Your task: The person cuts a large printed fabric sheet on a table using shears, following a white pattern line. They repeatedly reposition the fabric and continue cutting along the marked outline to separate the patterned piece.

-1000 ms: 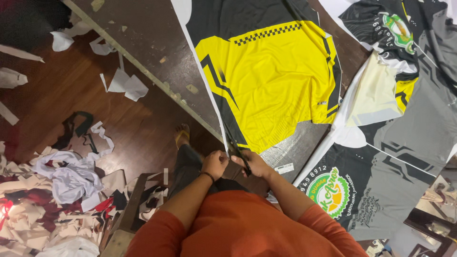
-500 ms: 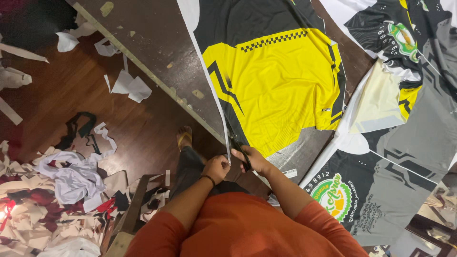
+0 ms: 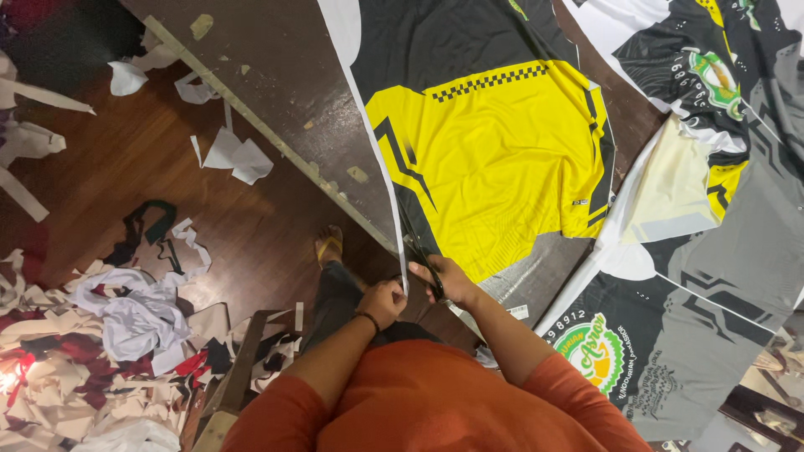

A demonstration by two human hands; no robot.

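Head view: left hand [image 3: 383,300] fingers pinch the white strip [image 3: 378,159]; right hand [image 3: 448,281] grips scissors [image 3: 425,264]; scraps [image 3: 126,326] litter floor.

Dark wood floor [image 3: 126,176] — littered with fabric scraps [image 3: 92,351] — beside worktable [image 3: 276,75].

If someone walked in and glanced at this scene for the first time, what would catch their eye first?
The bright yellow and black printed fabric spread across the middle of the table stands out at once. At its near edge, the left hand grips a white strip while the right hand works dark scissors along it. On the floor to the left lies a heap of scraps.
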